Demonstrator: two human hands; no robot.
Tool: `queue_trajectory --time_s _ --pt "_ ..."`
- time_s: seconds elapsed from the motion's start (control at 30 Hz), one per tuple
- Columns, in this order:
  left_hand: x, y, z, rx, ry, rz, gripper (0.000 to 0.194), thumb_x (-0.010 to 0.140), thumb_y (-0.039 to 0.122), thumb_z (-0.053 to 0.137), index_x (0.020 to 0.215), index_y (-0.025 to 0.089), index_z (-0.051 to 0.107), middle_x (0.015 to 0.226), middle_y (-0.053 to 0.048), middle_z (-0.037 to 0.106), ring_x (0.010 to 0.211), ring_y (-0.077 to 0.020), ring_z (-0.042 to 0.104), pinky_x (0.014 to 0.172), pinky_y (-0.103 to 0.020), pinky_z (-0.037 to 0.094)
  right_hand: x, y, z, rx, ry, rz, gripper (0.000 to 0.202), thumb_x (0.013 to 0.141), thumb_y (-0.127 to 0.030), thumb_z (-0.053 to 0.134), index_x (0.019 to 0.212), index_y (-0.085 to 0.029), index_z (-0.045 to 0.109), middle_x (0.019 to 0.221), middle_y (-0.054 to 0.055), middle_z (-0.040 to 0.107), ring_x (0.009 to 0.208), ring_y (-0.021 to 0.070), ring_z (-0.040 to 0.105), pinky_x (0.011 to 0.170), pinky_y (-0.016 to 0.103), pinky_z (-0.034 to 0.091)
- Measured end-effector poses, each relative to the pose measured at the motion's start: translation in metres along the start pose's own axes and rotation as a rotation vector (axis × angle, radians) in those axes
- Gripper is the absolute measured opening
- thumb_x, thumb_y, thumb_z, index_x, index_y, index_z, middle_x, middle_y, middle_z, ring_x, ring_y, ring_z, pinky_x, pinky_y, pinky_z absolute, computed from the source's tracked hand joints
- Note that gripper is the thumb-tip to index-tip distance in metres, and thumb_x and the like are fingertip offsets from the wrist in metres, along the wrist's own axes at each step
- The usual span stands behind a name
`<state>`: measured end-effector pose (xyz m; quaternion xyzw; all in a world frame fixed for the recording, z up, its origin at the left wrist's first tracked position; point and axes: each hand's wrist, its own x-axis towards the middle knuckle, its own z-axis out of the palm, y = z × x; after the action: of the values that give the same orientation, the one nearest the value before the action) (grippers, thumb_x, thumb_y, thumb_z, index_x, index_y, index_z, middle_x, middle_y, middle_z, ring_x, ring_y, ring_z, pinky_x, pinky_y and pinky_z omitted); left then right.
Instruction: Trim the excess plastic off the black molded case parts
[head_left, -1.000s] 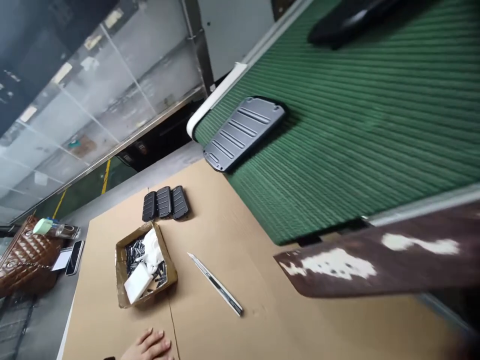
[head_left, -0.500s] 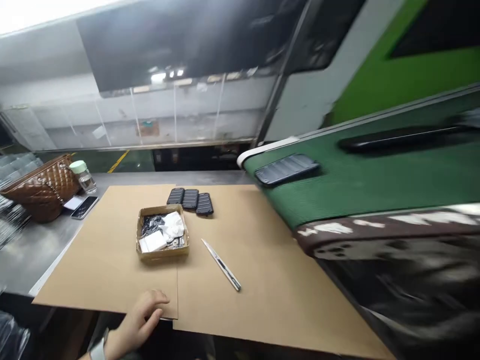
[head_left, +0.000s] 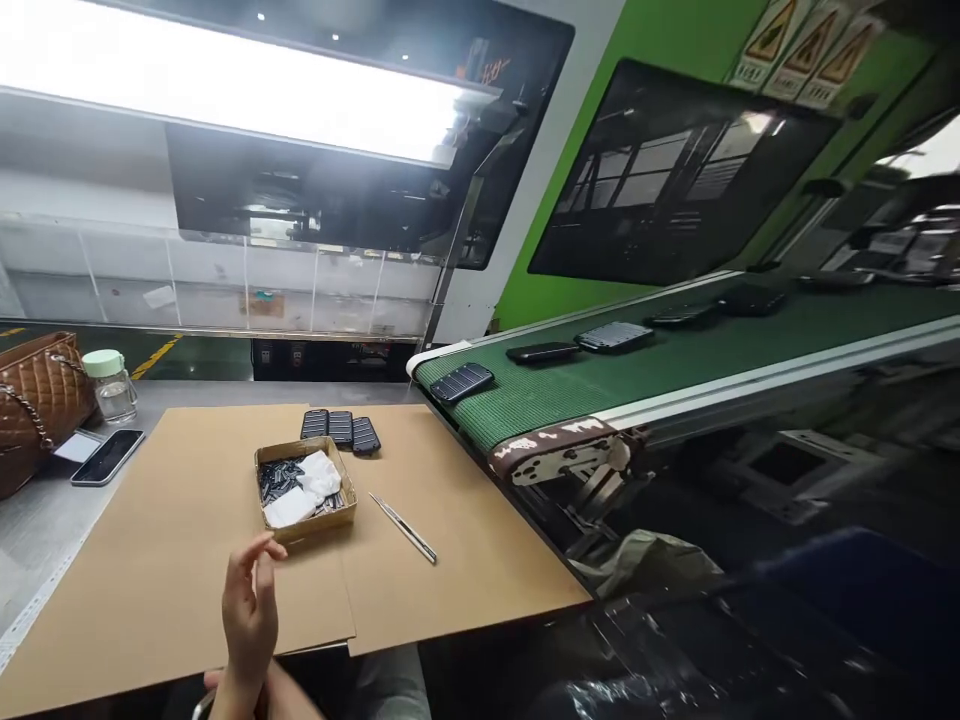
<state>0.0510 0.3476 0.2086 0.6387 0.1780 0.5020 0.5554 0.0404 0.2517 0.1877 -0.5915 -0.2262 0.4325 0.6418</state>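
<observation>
- I note a brown quilted handbag (head_left: 49, 410) with a chain strap, on the grey counter (head_left: 37, 535) toward its far edge.
- Just right of the handbag, near that same edge, I find a clear bottle (head_left: 115, 398), upright, mint-green lid fitted, liquid inside.
- Nearer me on the counter: a phone (head_left: 109, 458), lying flat; a white card (head_left: 77, 447) between it and the handbag.
- Overhead, I record a lit strip lamp (head_left: 225, 90).
- Upper right: warning signs (head_left: 804, 55) with yellow triangles, above a dark window (head_left: 660, 190) in a green machine (head_left: 667, 30).

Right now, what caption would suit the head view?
Left hand near a box and knife on cardboard, beside a green belt.
</observation>
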Motion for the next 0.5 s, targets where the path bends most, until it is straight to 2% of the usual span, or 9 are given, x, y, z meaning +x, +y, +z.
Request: queue_trajectory --time_s 0.03,0.07,0.1,0.17,0.23,0.3,0.33,0.4,0.5 --pt "0.009 -0.004 0.000 0.031 -0.019 -0.003 0.028 0.085 0.045 0.049 0.093 0.021 0.060 0.076 -0.002 0.066 0.077 -0.0197 0.066 0.076 -0.035 0.054 0.004 -0.024 -0.018 0.006 0.000 -0.053 0.061 0.047 -0.041 0.089 0.101 -0.021 0.072 0.098 0.006 0.072 0.102 0.0289 0.064 0.097 0.042 0.045" --pt "0.017 -0.008 -0.001 0.071 -0.068 -0.024 0.029 0.085 0.046 0.049 0.094 0.021 0.061 0.080 -0.003 0.067 0.080 -0.0204 0.067 0.075 -0.035 0.054 0.010 -0.053 -0.041 0.083 0.233 -0.183 0.052 0.047 -0.040 0.089 0.091 -0.019 0.072 0.089 0.005 0.072 0.097 0.0271 0.066 0.095 0.040 0.047" --pt "0.026 -0.012 -0.002 0.125 -0.140 -0.062 0.031 0.085 0.048 0.049 0.095 0.021 0.061 0.083 -0.004 0.068 0.082 -0.0211 0.067 0.073 -0.033 0.054 0.015 -0.083 -0.070 0.180 0.521 -0.272 0.047 0.051 -0.040 0.088 0.088 -0.017 0.071 0.088 0.006 0.071 0.092 0.0263 0.067 0.090 0.040 0.050" --pt "0.038 -0.022 -0.005 0.242 -0.343 -0.155 0.035 0.084 0.051 0.048 0.096 0.022 0.062 0.082 -0.004 0.069 0.080 -0.0213 0.067 0.066 -0.031 0.053 0.026 -0.139 -0.138 0.240 0.791 -0.342 0.035 0.077 -0.045 0.069 0.103 -0.022 0.065 0.105 0.005 0.067 0.100 0.0188 0.063 0.092 0.034 0.049" --pt "0.044 -0.030 -0.007 0.328 -0.543 -0.201 0.035 0.086 0.051 0.045 0.095 0.022 0.062 0.073 -0.002 0.068 0.070 -0.0199 0.066 0.061 -0.029 0.051 0.038 -0.181 -0.205 0.274 0.957 -0.342 0.030 0.091 -0.040 0.054 0.112 -0.020 0.060 0.113 0.007 0.062 0.101 0.0171 0.061 0.090 0.035 0.050" --pt "0.049 -0.036 -0.004 0.402 -0.686 -0.157 0.034 0.090 0.046 0.039 0.093 0.021 0.063 0.070 -0.002 0.068 0.067 -0.0184 0.065 0.063 -0.028 0.051 0.050 -0.202 -0.257 0.282 1.047 -0.325 0.033 0.092 -0.037 0.054 0.118 -0.016 0.056 0.117 0.008 0.060 0.099 0.0197 0.061 0.084 0.040 0.053" --pt "0.053 -0.037 0.000 0.456 -0.745 -0.102 0.033 0.092 0.042 0.037 0.092 0.021 0.063 0.075 -0.004 0.069 0.070 -0.0179 0.066 0.065 -0.028 0.052 0.056 -0.206 -0.276 0.277 1.069 -0.317 0.033 0.092 -0.036 0.054 0.119 -0.016 0.055 0.118 0.009 0.059 0.100 0.0201 0.061 0.084 0.041 0.053" --pt "0.067 -0.041 0.016 0.598 -0.841 0.025 0.033 0.094 0.031 0.032 0.095 0.020 0.062 0.088 -0.006 0.071 0.080 -0.0170 0.066 0.074 -0.028 0.052 0.069 -0.207 -0.301 0.247 1.085 -0.301 0.034 0.092 -0.035 0.055 0.120 -0.016 0.055 0.119 0.009 0.059 0.100 0.0207 0.061 0.083 0.041 0.053" --pt "0.098 -0.054 0.056 0.729 -0.909 0.073 0.026 0.092 0.021 0.039 0.103 0.019 0.062 0.106 -0.008 0.068 0.099 -0.0185 0.063 0.089 -0.032 0.048 0.087 -0.202 -0.321 0.159 1.094 -0.290 0.034 0.092 -0.034 0.056 0.120 -0.017 0.055 0.120 0.009 0.059 0.101 0.0206 0.061 0.084 0.041 0.053"
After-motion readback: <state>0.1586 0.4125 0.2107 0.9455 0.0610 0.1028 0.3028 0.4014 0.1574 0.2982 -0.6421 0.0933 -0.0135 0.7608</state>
